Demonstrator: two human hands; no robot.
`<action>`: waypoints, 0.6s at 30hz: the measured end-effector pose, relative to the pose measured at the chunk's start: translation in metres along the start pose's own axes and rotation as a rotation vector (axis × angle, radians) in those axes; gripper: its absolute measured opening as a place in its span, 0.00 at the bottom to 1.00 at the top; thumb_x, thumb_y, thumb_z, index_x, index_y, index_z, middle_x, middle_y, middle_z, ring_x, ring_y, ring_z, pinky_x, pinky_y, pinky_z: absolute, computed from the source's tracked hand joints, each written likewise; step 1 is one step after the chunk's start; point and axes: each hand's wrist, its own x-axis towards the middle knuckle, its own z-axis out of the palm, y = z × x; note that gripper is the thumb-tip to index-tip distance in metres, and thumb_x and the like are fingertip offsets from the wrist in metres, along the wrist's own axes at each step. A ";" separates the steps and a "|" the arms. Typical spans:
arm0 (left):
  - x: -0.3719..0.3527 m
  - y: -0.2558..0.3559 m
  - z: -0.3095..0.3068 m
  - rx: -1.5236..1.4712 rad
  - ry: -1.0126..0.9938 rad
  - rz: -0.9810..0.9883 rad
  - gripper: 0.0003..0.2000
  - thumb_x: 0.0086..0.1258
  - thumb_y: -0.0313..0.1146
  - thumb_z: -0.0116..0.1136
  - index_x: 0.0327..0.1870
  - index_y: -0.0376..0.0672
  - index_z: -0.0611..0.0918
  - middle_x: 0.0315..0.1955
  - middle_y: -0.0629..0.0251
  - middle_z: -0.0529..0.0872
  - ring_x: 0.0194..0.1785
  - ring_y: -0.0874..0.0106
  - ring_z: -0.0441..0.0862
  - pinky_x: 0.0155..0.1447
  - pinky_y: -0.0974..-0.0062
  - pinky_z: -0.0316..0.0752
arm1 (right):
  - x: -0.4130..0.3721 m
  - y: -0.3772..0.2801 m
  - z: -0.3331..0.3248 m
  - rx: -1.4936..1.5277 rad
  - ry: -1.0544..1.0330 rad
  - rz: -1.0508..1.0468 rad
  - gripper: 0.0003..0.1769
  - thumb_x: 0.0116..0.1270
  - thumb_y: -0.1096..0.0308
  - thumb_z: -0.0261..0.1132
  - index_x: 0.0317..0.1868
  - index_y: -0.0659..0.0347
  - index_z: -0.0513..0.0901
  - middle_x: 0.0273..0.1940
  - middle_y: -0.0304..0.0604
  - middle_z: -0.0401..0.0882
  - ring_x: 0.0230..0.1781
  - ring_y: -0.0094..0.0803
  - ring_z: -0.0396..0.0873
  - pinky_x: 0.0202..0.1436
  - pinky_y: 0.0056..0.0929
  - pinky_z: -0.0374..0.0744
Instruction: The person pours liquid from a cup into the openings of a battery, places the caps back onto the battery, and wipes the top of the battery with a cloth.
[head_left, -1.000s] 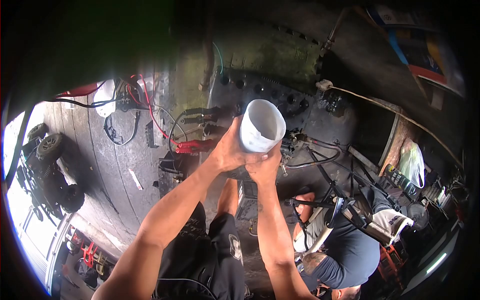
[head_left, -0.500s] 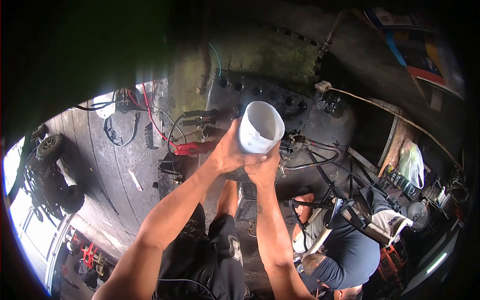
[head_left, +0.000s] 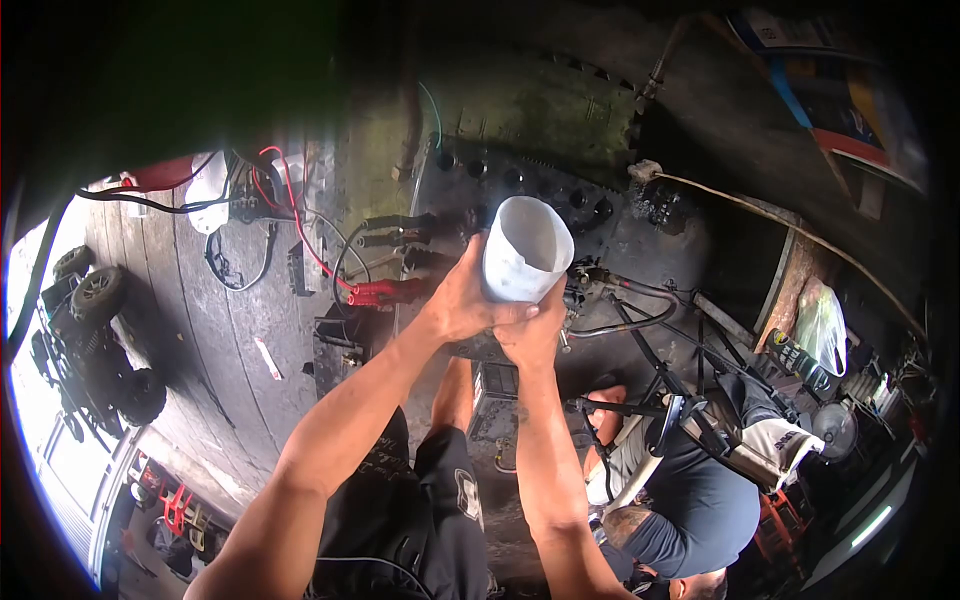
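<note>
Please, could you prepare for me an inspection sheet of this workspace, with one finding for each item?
Surface: wooden boards scuffed; dark panel has round holes.
Job's things: white tube held, its open end showing; contents, if any, cannot be told.
Clutter: small white-and-red item on the boards.
Hands: left hand and right hand both grasp the tube, close together.
Cables: red cable and black cable hang loosely at left; red grips near the left hand.
Surroundings: co-worker beside a black tubular frame; plastic bag at right; wheeled vehicle at far left.
</note>
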 end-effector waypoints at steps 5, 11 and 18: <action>0.000 -0.005 0.001 -0.028 0.009 0.030 0.52 0.43 0.41 0.80 0.67 0.33 0.58 0.58 0.52 0.73 0.63 0.63 0.70 0.68 0.65 0.66 | 0.000 0.000 0.000 -0.022 -0.009 0.003 0.38 0.46 0.68 0.70 0.58 0.68 0.65 0.47 0.60 0.80 0.48 0.53 0.81 0.50 0.38 0.78; -0.001 -0.007 0.001 -0.067 0.003 0.037 0.52 0.43 0.40 0.80 0.67 0.34 0.57 0.58 0.53 0.73 0.64 0.64 0.69 0.68 0.65 0.66 | -0.001 -0.001 0.000 -0.012 -0.019 0.010 0.38 0.46 0.68 0.70 0.59 0.68 0.65 0.47 0.59 0.80 0.48 0.51 0.82 0.50 0.38 0.78; -0.003 -0.005 0.002 -0.030 0.021 0.018 0.52 0.43 0.41 0.80 0.67 0.33 0.57 0.58 0.52 0.73 0.64 0.64 0.70 0.68 0.65 0.66 | -0.002 -0.002 0.001 -0.018 0.000 0.036 0.38 0.45 0.68 0.71 0.58 0.68 0.66 0.46 0.59 0.80 0.48 0.51 0.82 0.50 0.38 0.78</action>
